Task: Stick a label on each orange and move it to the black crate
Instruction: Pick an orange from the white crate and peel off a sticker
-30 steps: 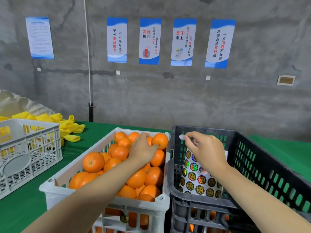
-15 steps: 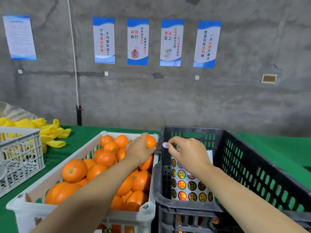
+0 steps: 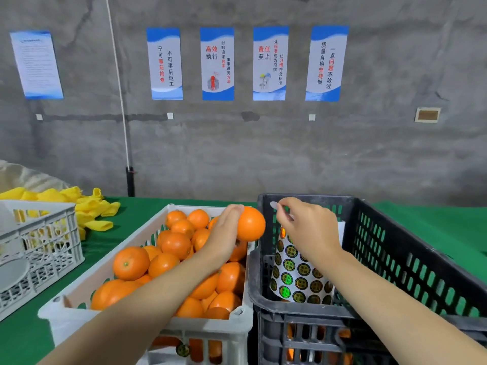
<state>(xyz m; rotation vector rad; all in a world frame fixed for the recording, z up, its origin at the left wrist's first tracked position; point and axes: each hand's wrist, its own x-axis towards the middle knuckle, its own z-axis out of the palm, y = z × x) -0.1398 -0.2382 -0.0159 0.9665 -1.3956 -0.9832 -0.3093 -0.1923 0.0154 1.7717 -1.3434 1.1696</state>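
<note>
Black crate (image 3: 303, 308), orange (image 3: 251, 223) held just left of it, label (image 3: 274, 205) pinched
Sticker sheet (image 3: 297, 275) leans inside the crate, print unreadable. Left hand (image 3: 226, 233) grips the orange in curled fingers; right hand (image 3: 308, 227) pinches the label above the crate's far rim, just apart from the fruit. Posters (image 3: 217, 63) beyond: 高效执行, 责任至上.

My table (image 3: 147, 206) is covered in green cloth and runs to the concrete wall at its far edge. At the near edge, in the middle, a white crate (image 3: 79, 285) full of oranges (image 3: 130, 263) stands with the black crate (image 3: 395, 248) touching its right side. Toward the left edge sits a grey crate (image 3: 47, 233), with a heap of yellow foam sleeves (image 3: 89, 206) behind it near the far left corner.
</note>
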